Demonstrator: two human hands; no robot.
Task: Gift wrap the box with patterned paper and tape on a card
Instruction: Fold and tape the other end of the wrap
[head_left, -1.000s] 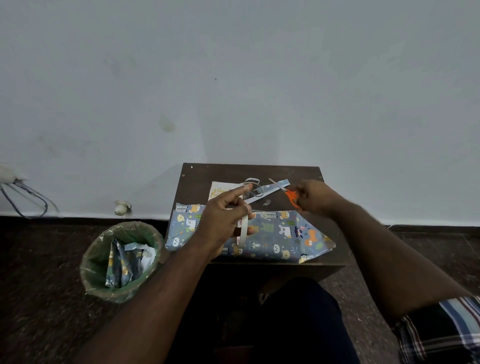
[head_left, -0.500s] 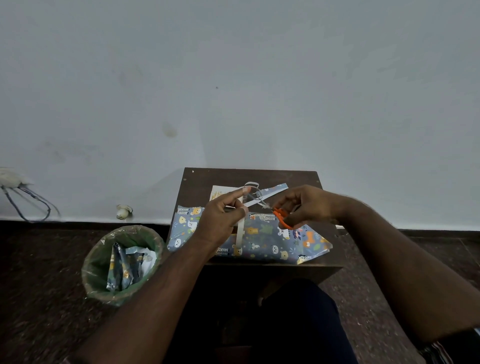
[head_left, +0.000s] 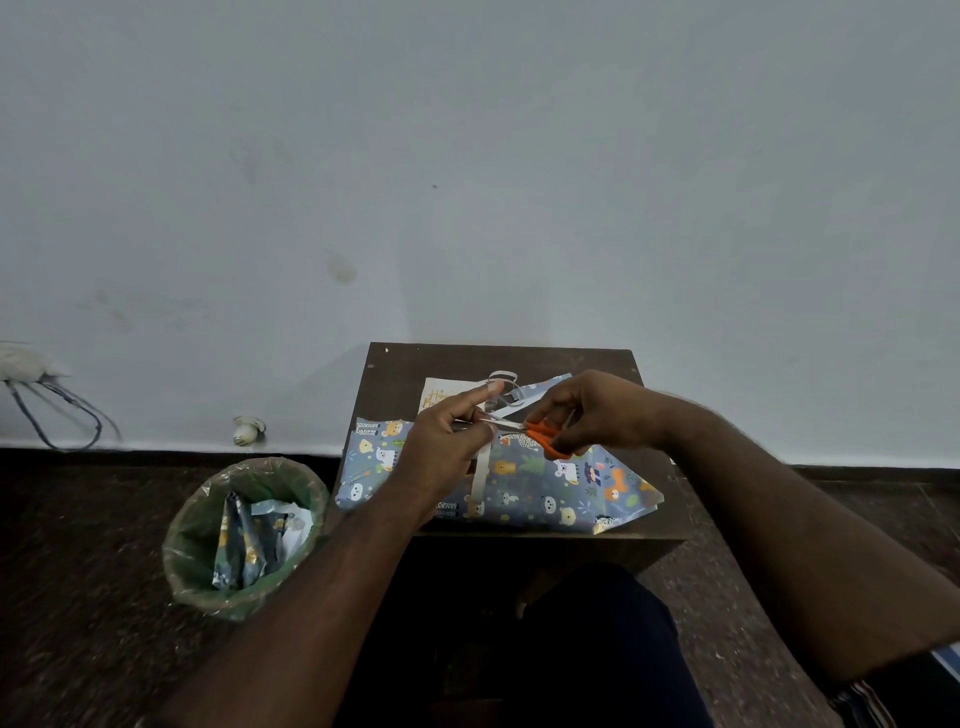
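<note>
The box wrapped in blue animal-patterned paper (head_left: 550, 483) lies on the small dark table (head_left: 405, 374). Above it my left hand (head_left: 447, 447) pinches a pale strip of tape (head_left: 479, 475) that hangs down over the box, with the index finger stretched out. My right hand (head_left: 592, 410) grips orange-handled scissors (head_left: 543, 436), whose blades point left and meet the strip at my left fingers. A cream card (head_left: 439, 395) lies at the back of the table, partly hidden by my left hand.
A leftover strip of patterned paper (head_left: 540, 389) and a curl of tape backing (head_left: 503, 375) lie behind the hands. A green bin (head_left: 197, 540) with paper scraps stands on the floor at the left. Cables (head_left: 57, 410) hang on the wall, far left.
My right hand has brought the scissors from the back right of the table leftward to the strip held by my left hand. The left hand has stayed nearly still.
</note>
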